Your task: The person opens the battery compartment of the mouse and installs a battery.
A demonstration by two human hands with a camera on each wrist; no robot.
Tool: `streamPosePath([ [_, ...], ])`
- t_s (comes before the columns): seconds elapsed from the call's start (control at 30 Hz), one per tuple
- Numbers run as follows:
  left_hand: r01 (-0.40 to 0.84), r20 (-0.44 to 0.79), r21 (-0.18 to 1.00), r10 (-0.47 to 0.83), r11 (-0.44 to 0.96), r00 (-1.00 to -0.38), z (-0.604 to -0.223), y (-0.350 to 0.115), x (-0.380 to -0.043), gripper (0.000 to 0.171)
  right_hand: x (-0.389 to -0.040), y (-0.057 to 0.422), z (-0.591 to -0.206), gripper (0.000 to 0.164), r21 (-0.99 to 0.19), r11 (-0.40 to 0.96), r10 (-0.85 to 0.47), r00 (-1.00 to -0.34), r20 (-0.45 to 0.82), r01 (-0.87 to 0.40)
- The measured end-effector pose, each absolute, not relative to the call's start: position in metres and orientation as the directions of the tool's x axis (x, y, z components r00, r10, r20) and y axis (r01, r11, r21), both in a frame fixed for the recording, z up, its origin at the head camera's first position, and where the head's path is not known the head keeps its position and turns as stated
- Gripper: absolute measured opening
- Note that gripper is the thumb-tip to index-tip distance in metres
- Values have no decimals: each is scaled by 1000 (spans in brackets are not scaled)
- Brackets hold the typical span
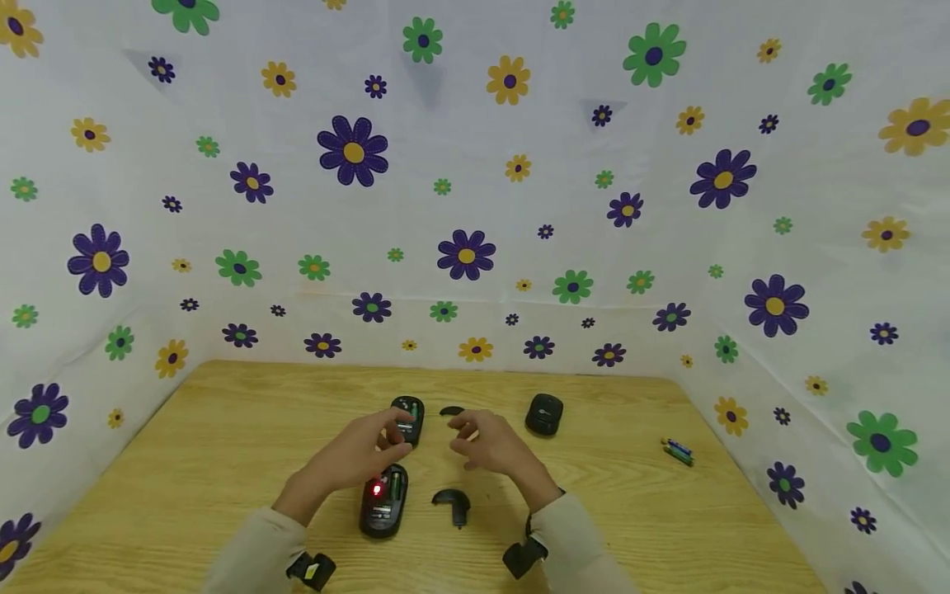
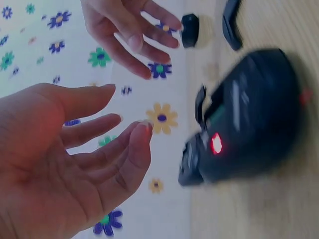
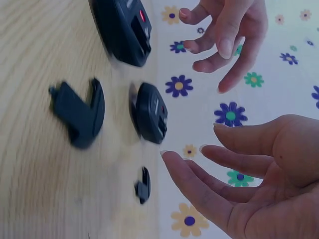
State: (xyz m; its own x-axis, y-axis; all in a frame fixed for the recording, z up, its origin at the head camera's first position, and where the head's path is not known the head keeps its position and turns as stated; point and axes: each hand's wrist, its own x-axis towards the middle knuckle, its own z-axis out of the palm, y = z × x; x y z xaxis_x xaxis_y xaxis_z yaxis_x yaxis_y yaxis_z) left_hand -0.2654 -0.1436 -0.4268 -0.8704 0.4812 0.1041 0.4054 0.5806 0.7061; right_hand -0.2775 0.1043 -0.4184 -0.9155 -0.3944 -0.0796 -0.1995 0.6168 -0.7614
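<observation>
Both hands hover in the air, apart, holding nothing, with fingers loosely bent. My left hand point(image 1: 359, 450) is above and beside two overturned black computer mice. The nearer mouse point(image 1: 382, 516) glows red underneath, its battery bay open with a green battery point(image 1: 396, 485) inside. Partly behind the left fingers lies the farther mouse point(image 1: 413, 431), also with its bay uncovered. My right hand point(image 1: 493, 445) is over the table between two black battery covers: the nearer cover point(image 1: 458, 502) and the farther cover point(image 1: 450, 410). Neither hand touches anything in the left wrist or right wrist view.
Beyond the right hand sits a small black rounded object point(image 1: 545, 415). Several loose batteries point(image 1: 679, 453), blue and green, lie at the table's right side. A white flower-patterned cloth point(image 1: 519, 206) encloses the wooden table point(image 1: 609, 495) at the back and sides.
</observation>
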Motion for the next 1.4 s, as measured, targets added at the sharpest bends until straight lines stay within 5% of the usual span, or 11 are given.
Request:
streamPosePath([
  [0.53, 505, 120, 668, 590, 547, -798, -419, -61, -297, 42, -295, 174, -414, 29, -707, 691, -217, -976, -1, -153],
  [1.4, 448, 94, 715, 561, 537, -822, -451, 14, -354, 41, -335, 239, -438, 33, -566, 804, -161, -982, 95, -186],
])
